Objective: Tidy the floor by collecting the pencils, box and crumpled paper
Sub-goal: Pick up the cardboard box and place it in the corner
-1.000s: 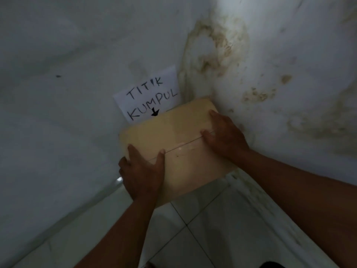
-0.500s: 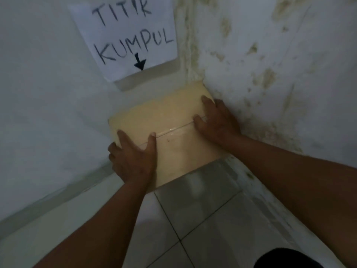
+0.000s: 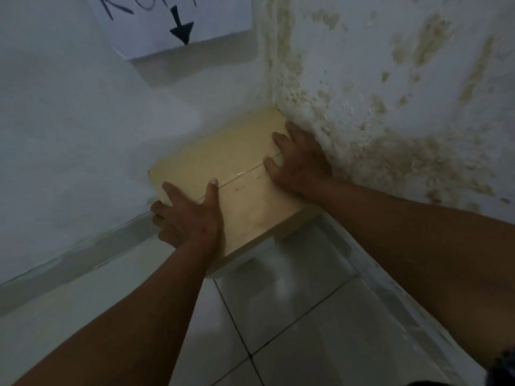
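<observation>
A tan cardboard box [image 3: 223,151] with a taped seam across its top sits low in the corner where two walls meet, at or just above the floor; I cannot tell whether it touches. My left hand [image 3: 189,215] grips its near left edge, thumb and forefinger on top, the other fingers curled down the side. My right hand [image 3: 301,162] holds the right edge against the stained wall, thumb and fingers spread on the top. No pencils or crumpled paper are in view.
A white paper sign [image 3: 178,20] with a black arrow pointing down hangs on the left wall above the box. The right wall [image 3: 390,121] is stained and flaking. Glossy white floor tiles [image 3: 292,302] lie in front of the box.
Both hands have carried the box downward into the corner, below the sign. The camera has dropped with it, so the sign has slid to the top of the view.
</observation>
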A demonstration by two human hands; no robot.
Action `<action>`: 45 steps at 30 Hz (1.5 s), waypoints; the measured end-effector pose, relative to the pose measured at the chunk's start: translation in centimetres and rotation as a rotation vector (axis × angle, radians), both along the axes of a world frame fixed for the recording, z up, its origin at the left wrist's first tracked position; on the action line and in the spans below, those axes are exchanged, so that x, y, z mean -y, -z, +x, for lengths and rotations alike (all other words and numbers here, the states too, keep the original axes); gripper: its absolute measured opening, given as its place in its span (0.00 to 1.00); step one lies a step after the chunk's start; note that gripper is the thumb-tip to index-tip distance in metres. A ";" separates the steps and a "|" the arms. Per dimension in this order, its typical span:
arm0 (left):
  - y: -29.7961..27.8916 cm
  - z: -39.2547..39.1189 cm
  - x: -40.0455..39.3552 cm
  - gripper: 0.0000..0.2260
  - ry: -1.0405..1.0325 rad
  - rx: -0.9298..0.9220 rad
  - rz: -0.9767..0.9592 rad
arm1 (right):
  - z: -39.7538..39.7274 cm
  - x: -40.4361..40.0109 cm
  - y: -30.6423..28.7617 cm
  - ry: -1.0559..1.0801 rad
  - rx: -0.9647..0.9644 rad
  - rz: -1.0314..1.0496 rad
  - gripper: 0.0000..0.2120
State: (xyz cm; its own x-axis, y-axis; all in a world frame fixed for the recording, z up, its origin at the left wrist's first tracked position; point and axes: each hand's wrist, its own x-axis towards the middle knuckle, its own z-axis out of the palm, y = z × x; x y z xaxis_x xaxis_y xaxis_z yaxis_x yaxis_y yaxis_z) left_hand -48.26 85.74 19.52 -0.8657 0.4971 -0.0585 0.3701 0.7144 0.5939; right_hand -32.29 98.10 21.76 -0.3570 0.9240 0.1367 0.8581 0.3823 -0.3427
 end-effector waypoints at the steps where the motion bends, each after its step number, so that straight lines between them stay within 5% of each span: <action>1: 0.3 0.0 -0.2 0.44 0.003 -0.003 0.003 | -0.1 -0.1 0.5 -0.002 0.007 0.012 0.31; 13: 5.2 0.2 -1.0 0.37 0.066 0.022 -0.093 | 0.2 1.6 7.6 -0.131 0.142 -0.258 0.33; 31: 8.2 -0.8 -1.8 0.34 0.192 -0.021 -0.177 | -0.3 1.2 10.9 -0.163 0.147 -0.049 0.29; 38: 1.1 -0.8 0.5 0.33 0.465 -0.054 -0.236 | -0.5 6.9 5.6 0.042 -0.048 -0.042 0.27; 45: -13.5 -2.2 2.6 0.26 0.905 -0.100 -0.094 | -0.7 11.3 -8.9 0.128 -0.092 -0.017 0.23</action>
